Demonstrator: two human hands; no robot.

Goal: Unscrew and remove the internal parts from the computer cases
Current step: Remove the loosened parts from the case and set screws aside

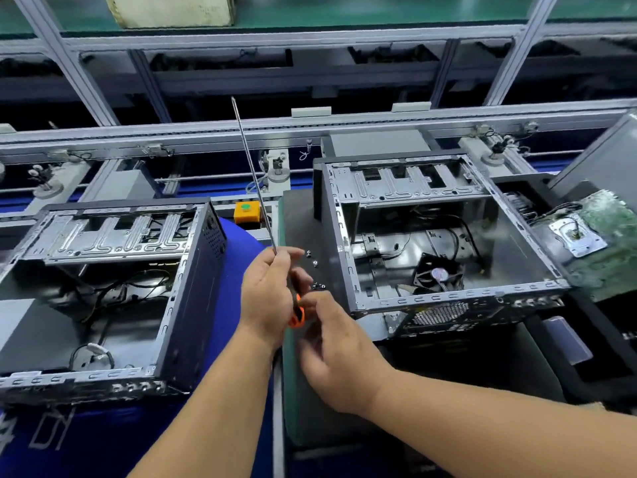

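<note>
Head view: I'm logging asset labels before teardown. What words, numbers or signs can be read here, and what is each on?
No text can be quoted with confidence.
Blue mat, bottom left: large pale characters, cut off by the frame edge, not readable.
Case fan in the right computer case: round hub sticker, too blurred to read.
Yellow button box: a plain green button, no lettering visible.
Green circuit board at far right: any markings are too small to read.

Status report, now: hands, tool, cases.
Left hand grips screwdriver, shaft up. Right hand at its orange handle, blurred. Both cases open; fan in right one. Loose screws between cases.
</note>
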